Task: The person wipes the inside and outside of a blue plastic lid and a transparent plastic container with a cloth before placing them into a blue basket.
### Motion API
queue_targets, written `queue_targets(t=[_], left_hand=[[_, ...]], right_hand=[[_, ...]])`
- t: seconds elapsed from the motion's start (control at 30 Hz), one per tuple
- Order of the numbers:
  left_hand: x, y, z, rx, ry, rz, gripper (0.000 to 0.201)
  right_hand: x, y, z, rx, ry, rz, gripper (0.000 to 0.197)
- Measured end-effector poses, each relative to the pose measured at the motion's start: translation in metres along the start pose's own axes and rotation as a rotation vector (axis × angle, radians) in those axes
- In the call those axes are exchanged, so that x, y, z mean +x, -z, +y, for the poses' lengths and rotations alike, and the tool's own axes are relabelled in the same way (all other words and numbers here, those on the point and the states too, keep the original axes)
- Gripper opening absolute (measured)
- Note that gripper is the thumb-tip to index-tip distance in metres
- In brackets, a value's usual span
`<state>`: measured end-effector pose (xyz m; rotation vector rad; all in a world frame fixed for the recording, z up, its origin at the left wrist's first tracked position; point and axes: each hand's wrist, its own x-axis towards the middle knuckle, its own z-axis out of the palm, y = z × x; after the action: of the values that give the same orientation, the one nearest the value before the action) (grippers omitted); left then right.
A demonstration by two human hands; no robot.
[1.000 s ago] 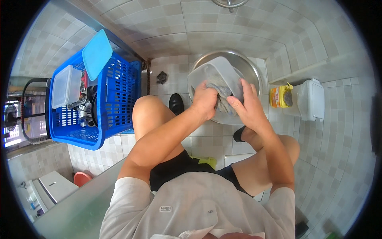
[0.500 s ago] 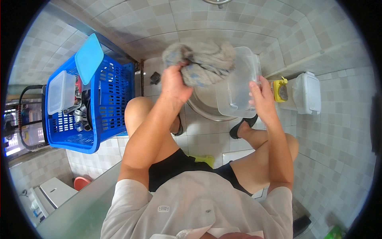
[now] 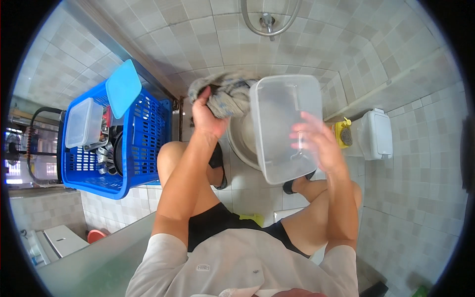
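Observation:
My left hand (image 3: 210, 116) grips a bunched grey cloth (image 3: 232, 96) with blue patches, beside the left edge of a clear plastic container (image 3: 284, 116). The container is raised in front of me over a round metal basin (image 3: 242, 143). My right hand (image 3: 321, 143) holds the container at its right side, with the fingers spread against the plastic and slightly blurred. Whether the fingertips lie inside or behind the wall, I cannot tell. The container hides much of the basin.
At left stands a blue basket (image 3: 123, 183) with metal utensils, a clear lidded box (image 3: 84, 121) and a light-blue lid (image 3: 123, 89). A yellow container (image 3: 342, 133) and a white bin (image 3: 378, 133) are at right. A hose (image 3: 246, 20) hangs on the tiled wall ahead.
The plastic container has come nearer to me and turned more upright. My right hand has shifted from its edge onto its side. The cloth has moved left and down with my left hand.

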<state>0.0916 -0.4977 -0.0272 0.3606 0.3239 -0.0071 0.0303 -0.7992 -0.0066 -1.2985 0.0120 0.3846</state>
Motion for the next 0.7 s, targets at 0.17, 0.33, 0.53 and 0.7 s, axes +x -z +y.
queue_targets(t=[0.17, 0.33, 0.53, 0.7], left_hand=[[-0.020, 0.010, -0.020, 0.417, 0.367, -0.086, 0.047], [-0.020, 0.036, -0.040, 0.537, 0.524, -0.114, 0.047], [-0.027, 0.038, -0.056, 0.721, 0.501, -0.166, 0.051], [-0.037, 0.021, -0.052, 0.711, 0.594, -0.224, 0.050]], right_hand=[[0.010, -0.029, 0.014, -0.056, -0.105, -0.075, 0.046], [0.015, -0.037, 0.019, -0.067, -0.066, 0.108, 0.036], [0.026, -0.021, 0.015, -0.030, -0.084, 0.268, 0.032], [0.030, -0.011, 0.002, -0.008, -0.083, 0.385, 0.029]])
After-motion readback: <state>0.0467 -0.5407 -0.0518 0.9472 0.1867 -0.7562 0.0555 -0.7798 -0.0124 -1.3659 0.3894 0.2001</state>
